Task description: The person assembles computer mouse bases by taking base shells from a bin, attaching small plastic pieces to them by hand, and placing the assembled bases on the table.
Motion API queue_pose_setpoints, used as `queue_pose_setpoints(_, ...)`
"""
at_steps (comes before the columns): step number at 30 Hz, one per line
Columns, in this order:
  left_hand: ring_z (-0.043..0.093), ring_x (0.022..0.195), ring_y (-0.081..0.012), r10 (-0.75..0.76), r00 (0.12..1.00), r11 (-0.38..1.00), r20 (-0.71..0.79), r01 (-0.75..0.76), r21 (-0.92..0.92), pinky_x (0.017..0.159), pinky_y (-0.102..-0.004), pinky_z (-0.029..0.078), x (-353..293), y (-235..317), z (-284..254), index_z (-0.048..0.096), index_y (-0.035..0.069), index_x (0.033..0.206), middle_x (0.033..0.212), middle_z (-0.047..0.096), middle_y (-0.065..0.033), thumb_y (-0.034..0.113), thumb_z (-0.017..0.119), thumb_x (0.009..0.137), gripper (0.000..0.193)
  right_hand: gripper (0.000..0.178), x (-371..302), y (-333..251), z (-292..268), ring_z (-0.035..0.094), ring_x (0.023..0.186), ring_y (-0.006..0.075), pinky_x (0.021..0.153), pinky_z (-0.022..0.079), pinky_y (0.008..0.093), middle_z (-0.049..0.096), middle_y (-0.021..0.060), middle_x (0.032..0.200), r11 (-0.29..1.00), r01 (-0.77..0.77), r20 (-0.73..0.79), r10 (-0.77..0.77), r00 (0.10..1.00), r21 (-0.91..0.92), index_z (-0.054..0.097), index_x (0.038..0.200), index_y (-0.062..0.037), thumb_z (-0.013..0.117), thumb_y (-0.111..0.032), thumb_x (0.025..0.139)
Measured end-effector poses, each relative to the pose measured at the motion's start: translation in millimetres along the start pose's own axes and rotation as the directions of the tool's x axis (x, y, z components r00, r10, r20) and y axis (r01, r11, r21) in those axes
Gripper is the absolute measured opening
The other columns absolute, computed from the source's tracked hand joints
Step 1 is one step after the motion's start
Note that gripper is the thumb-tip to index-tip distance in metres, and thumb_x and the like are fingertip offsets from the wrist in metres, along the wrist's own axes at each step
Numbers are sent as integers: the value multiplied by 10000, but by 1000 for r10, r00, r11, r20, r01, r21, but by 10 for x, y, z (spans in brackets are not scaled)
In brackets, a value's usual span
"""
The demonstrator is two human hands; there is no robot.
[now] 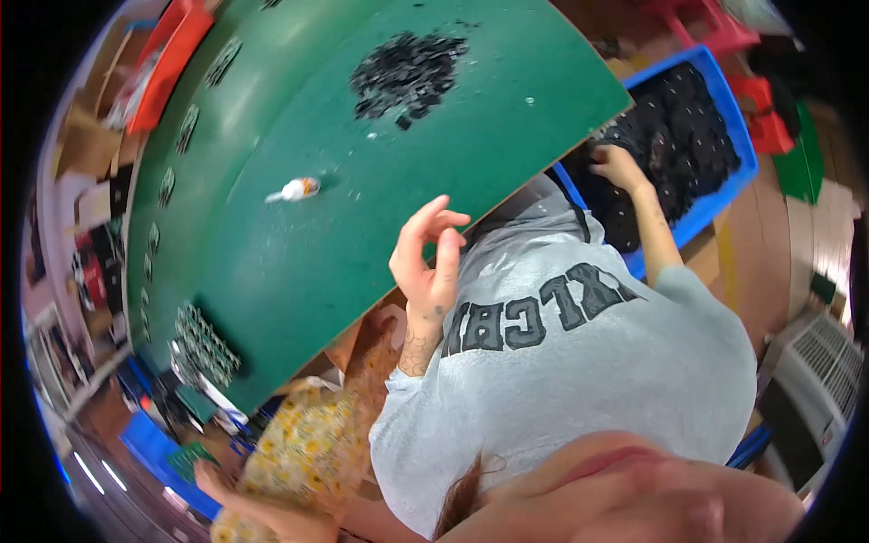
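Note:
My left hand (427, 262) is raised by the near edge of the green table (299, 262), its fingers loosely bent and apart, with nothing seen in them. My right hand (620, 167) reaches down into a blue bin (715, 208) at the right, against the small black parts (674, 136) that fill it. Its fingers are curled, and what lies between them is hidden. On the table's far side lies a loose heap of black pieces (407, 77). A small white bottle with an orange label (299, 189) rests on its side, left of the heap.
Along the left table edge lie several small clusters of parts (187, 128). A rack-like stack of metallic parts (206, 346) occupies the near left corner. A co-worker's hand (210, 481) holds something green at lower left. A red bin (172, 63) stands beyond the table.

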State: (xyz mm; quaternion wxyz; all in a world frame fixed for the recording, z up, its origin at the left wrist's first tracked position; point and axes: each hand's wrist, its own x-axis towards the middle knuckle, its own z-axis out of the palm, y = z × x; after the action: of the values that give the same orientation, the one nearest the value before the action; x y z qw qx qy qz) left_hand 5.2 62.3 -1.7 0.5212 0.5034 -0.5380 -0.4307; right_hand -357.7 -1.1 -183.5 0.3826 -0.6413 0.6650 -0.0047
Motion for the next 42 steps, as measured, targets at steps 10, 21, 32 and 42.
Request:
queue_pose_setpoints(10,566,689,-110,-125,975,987,182,141,-82,627,-227,477,-51,111,74,474,-6,1182,963,596,-116,59,521,836,355,171,-1284,-1319,-1751,528,552,55,447,333,140,552,-3,720,773,250,-311,-73,948,583,518,850,-45,651,-63,744)
queue_pose_setpoints(21,530,521,-139,-286,909,807,-304,58,-587,436,-250,435,-262,-48,-84,551,-33,980,819,607,-115,99,507,868,178,115,-341,-2908,-731,586,692,95,593,454,254,633,30,777,580,736,-116,-753,648,348,666,802,-46,679,-142,740)
queue_pose_setpoints(32,535,482,-154,-244,871,852,-426,-18,-524,403,-248,437,-228,-69,-309,565,-52,955,821,608,-121,122,509,862,205,89,245,-3297,-543,531,802,207,720,443,307,570,52,775,544,799,-121,-838,532,-256,645,795,-40,634,-111,742)
queue_pose_setpoints(42,579,551,-145,-248,898,908,-364,84,-411,447,-233,487,-17,-66,-207,538,-48,1013,878,604,-115,94,536,862,207,92,-375,-3360,-588,566,942,189,785,453,292,591,73,1000,463,862,-258,-824,505,208,612,805,-37,657,-53,727)
